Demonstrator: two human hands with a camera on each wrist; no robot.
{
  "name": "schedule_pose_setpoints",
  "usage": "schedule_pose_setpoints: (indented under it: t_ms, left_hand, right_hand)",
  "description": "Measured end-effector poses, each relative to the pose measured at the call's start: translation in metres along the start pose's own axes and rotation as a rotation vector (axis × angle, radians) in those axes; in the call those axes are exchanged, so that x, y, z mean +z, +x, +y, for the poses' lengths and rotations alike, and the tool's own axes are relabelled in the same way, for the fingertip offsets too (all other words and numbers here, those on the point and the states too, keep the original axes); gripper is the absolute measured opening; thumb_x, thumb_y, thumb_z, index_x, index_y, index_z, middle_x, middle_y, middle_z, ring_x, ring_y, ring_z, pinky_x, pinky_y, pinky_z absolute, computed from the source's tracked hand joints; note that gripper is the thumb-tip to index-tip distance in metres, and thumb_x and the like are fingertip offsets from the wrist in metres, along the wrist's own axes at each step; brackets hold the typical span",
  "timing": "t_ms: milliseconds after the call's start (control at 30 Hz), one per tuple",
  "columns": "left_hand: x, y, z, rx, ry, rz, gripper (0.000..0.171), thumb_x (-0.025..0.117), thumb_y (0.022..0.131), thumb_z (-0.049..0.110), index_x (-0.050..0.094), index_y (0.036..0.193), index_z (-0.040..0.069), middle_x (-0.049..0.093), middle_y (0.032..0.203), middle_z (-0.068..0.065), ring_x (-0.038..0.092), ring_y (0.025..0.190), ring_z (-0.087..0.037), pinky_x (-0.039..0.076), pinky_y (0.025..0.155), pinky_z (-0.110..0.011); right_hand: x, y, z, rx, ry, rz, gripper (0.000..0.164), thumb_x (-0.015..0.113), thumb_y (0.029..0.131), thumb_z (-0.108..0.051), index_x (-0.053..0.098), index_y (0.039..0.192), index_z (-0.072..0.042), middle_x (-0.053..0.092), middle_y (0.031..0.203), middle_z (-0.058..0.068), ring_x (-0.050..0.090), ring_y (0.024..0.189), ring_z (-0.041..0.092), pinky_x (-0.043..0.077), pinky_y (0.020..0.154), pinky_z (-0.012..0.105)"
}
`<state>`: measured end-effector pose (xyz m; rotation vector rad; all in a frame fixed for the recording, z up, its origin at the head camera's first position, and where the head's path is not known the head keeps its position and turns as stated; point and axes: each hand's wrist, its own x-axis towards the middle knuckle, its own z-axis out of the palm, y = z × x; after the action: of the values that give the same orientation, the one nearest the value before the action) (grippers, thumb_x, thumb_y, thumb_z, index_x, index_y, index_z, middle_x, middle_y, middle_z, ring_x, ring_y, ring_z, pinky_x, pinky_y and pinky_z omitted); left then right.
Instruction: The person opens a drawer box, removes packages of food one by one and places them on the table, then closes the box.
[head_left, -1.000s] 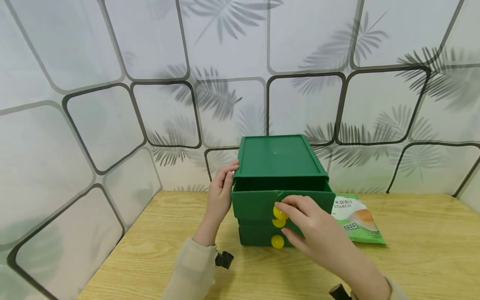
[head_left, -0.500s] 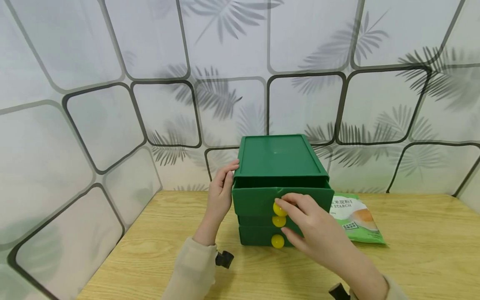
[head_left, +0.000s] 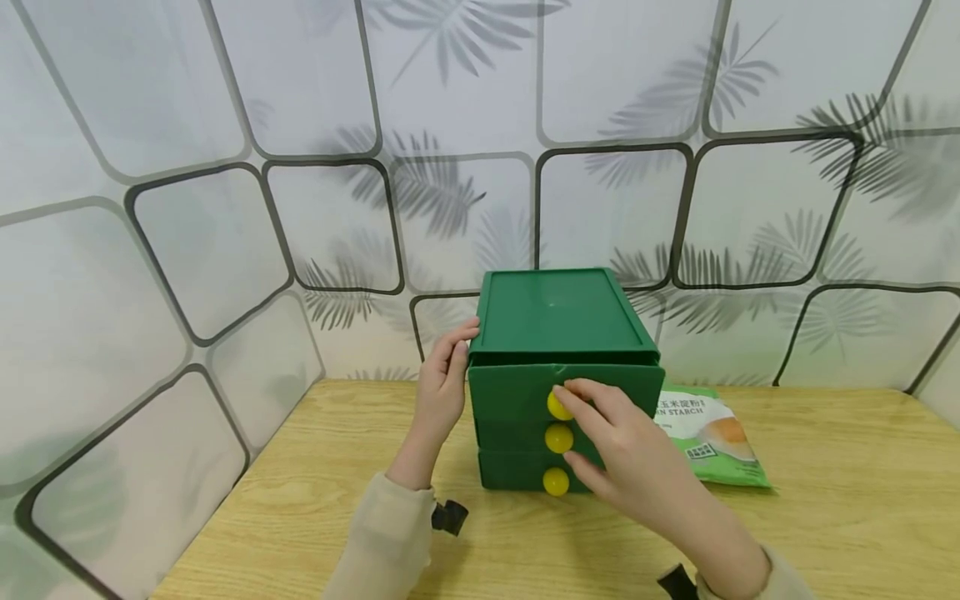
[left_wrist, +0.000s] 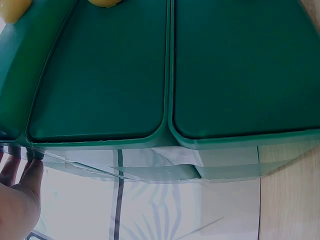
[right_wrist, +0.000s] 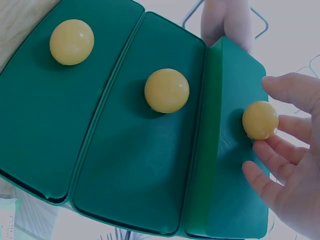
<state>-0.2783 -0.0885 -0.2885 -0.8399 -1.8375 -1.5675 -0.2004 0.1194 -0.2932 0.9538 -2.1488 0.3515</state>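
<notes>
Standing on the worktop (head_left: 300, 517) is a green box (head_left: 555, 308) with three drawers. Its top drawer (head_left: 502, 400) pokes out a little, and a thin dark gap shows under the box's lid. The two drawers below sit in line with the box's front.

Both hands are at the box. The left hand (head_left: 442, 383) rests on the box's left side, with its fingers nearly straight, and it holds nothing. The right hand (head_left: 626, 442) is in front of the box, partly open. Its bent fingers touch the top yellow knob (head_left: 557, 407), while its thumb stays away from that knob. Under it, the middle knob (head_left: 558, 437) and the bottom knob (head_left: 556, 482) are on the box's front too.

A green and white bag (head_left: 723, 454) lies just to the right of the box. Behind the box is a pale wall (head_left: 465, 200) with gray leaves and rounded squares on it.
</notes>
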Motion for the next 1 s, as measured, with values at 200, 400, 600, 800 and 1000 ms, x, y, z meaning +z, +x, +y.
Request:
schedule_pose_setpoints:
  t_ms: [200,400,600,800,1000]
  left_hand:
    - [0.0,0.001,0.001,-0.003,-0.003,-0.007,0.024,0.033,0.094,-0.004,0.05,0.109,-0.013,0.045,0.123,-0.026,0.04,0.117,-0.032,0.034,0.095,-0.039]
    - [-0.001,0.001,-0.001,-0.007,-0.01,-0.009,0.024,0.033,0.094,-0.004,0.05,0.109,-0.013,0.045,0.124,-0.025,0.039,0.118,-0.031,0.034,0.096,-0.038]
    - [-0.001,0.002,-0.023,0.003,-0.039,-0.004,0.025,0.034,0.095,-0.001,0.052,0.11,-0.008,0.046,0.125,-0.019,0.04,0.119,-0.025,0.035,0.095,-0.036]
    - [-0.001,0.001,-0.028,0.003,-0.028,-0.004,0.026,0.035,0.096,0.005,0.053,0.112,-0.005,0.047,0.126,-0.014,0.04,0.119,-0.019,0.035,0.095,-0.032]
    - [-0.001,0.002,-0.01,-0.018,-0.028,-0.009,0.025,0.033,0.095,-0.001,0.051,0.11,-0.01,0.046,0.125,-0.021,0.039,0.119,-0.027,0.034,0.096,-0.037]
  right_hand:
    - [0.003,0.0,0.004,0.015,0.002,-0.012,0.071,0.079,0.061,-0.009,0.048,0.124,0.001,0.047,0.119,0.015,0.049,0.101,0.025,0.048,0.075,0.035]
    - [0.005,-0.001,0.006,0.012,0.004,-0.018,0.07,0.078,0.064,-0.013,0.046,0.125,0.001,0.046,0.12,0.016,0.049,0.103,0.026,0.047,0.077,0.035]
    - [0.006,-0.001,0.007,0.022,0.004,-0.029,0.072,0.077,0.064,-0.012,0.044,0.126,0.002,0.045,0.123,0.017,0.048,0.105,0.027,0.047,0.079,0.037]
    - [0.008,-0.001,0.008,0.021,0.0,-0.025,0.075,0.078,0.062,-0.01,0.043,0.127,0.003,0.044,0.125,0.018,0.048,0.106,0.029,0.046,0.079,0.04]
    - [0.01,-0.001,0.009,0.013,-0.007,-0.028,0.077,0.078,0.064,-0.012,0.041,0.128,0.005,0.041,0.128,0.019,0.048,0.108,0.031,0.046,0.08,0.041]
